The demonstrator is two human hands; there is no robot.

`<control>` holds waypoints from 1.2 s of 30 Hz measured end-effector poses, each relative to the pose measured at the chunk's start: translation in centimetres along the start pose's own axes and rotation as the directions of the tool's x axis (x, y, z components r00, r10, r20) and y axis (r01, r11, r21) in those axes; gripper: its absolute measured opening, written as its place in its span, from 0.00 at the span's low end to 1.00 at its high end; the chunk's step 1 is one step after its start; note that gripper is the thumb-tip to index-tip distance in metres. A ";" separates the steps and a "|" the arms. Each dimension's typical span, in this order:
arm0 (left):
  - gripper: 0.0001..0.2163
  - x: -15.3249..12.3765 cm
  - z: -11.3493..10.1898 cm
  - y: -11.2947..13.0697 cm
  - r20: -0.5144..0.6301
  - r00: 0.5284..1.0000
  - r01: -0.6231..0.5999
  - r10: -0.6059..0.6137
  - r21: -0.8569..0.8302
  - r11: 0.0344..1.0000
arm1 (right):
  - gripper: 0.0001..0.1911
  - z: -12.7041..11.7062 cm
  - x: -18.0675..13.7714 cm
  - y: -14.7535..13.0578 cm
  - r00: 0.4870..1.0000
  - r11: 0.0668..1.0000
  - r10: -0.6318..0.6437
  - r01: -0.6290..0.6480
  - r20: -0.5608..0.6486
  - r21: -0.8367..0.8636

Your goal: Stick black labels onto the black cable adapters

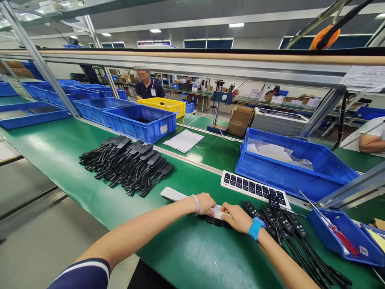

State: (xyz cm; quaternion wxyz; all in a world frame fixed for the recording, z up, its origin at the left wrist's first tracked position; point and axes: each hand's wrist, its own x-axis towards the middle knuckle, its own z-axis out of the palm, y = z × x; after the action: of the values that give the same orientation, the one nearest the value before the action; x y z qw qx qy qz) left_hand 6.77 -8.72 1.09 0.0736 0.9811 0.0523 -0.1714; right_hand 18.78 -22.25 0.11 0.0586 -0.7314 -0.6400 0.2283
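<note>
Your left hand [205, 203] pinching the white strip [177, 196], its long axis running left to right along the green surface [75, 160], your right hand [237, 218] gripping its right end, open room lying leftward, black adapters [282, 224] crowding right.

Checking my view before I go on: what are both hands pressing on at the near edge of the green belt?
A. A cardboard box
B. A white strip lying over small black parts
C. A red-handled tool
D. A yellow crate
B: the left hand and right hand both rest on the white strip, with small black parts showing under its edge on the green belt.
</note>
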 end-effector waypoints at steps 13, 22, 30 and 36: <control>0.16 -3.1 0.2 -5.2 0.077 0.989 0.128 -0.124 -0.057 0.990 | 0.06 -0.2 0.2 0.4 0.999 0.994 -0.042 0.042 0.003 0.104; 0.06 -3.2 -0.1 -7.7 0.139 0.983 0.142 -0.122 -0.143 0.980 | 0.06 0.3 0.1 0.6 0.999 0.988 -0.045 0.045 -0.005 0.147; 0.04 -6.8 0.3 -10.9 0.133 0.986 0.130 -0.098 -0.265 0.955 | 0.04 0.4 -0.2 0.9 0.999 0.982 -0.045 0.045 -0.006 0.183; 0.09 -10.8 2.4 -12.6 -0.051 0.985 0.135 -0.163 -0.359 0.923 | 0.04 0.2 -0.7 1.3 0.998 0.971 -0.064 0.065 -0.012 0.228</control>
State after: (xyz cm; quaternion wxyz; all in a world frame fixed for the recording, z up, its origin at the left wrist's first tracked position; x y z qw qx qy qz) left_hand -5.78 2.44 0.98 0.2339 0.9509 0.1597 -0.1248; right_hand 19.81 -23.15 -0.38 0.1511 -0.6991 -0.6327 0.2969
